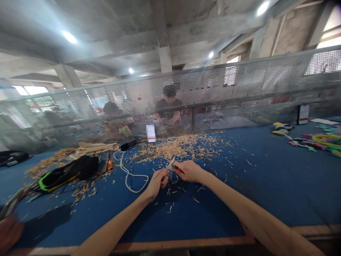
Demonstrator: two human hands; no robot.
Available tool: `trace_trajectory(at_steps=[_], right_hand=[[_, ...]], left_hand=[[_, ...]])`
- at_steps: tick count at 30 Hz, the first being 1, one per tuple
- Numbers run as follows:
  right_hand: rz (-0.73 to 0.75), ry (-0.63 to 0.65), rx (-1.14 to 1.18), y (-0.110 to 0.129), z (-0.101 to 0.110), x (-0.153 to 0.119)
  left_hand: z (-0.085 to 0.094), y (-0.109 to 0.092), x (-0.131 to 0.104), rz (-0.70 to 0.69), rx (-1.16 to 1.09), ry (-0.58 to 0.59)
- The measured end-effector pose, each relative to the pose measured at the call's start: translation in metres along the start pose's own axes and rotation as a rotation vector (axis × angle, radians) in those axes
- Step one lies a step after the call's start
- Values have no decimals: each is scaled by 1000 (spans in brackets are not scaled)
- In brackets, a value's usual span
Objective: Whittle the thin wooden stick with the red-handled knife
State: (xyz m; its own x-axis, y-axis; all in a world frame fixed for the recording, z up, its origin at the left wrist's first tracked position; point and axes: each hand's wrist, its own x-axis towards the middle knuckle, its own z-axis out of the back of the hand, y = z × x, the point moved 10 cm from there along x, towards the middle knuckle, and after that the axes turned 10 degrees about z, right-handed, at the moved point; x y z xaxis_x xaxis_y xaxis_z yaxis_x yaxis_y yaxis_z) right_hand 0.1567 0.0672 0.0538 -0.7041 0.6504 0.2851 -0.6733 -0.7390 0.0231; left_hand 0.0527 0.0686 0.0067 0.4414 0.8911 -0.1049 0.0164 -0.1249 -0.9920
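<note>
My right hand (188, 171) is closed round the red handle of a small knife (179, 169), whose pale blade points left. Just left of it, my left hand (160, 180) is closed, its fingers curled together; what it holds is too small and hidden to name. Both hands are close together over the blue table, near its middle. A thin pale piece of wood (172, 161) shows by the blade. Beyond the hands lies a wide heap of wood shavings (176, 147), with loose curls scattered below them.
A white cable (128, 173) loops left of my hands. Further left are a black and green bag (66, 173) and wood strips (93, 147). A phone (150, 133) stands before the perforated metal screen (213, 92). Another person's hand (10, 229) is at lower left.
</note>
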Motion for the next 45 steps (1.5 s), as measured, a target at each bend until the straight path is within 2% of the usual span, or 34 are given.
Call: trace_trajectory(at_steps=[17, 28, 37, 45], right_hand=[[-15, -15, -47, -3, -2, -4], [-166, -64, 30, 0, -9, -2], [-143, -117, 85, 4, -5, -4], [-98, -43, 17, 7, -8, -5]], left_hand=[[-2, 1, -1, 6, 24, -3], [2, 1, 1, 57, -10, -21], [7, 2, 2, 52, -88, -66], [2, -1, 0, 48, -32, -49]])
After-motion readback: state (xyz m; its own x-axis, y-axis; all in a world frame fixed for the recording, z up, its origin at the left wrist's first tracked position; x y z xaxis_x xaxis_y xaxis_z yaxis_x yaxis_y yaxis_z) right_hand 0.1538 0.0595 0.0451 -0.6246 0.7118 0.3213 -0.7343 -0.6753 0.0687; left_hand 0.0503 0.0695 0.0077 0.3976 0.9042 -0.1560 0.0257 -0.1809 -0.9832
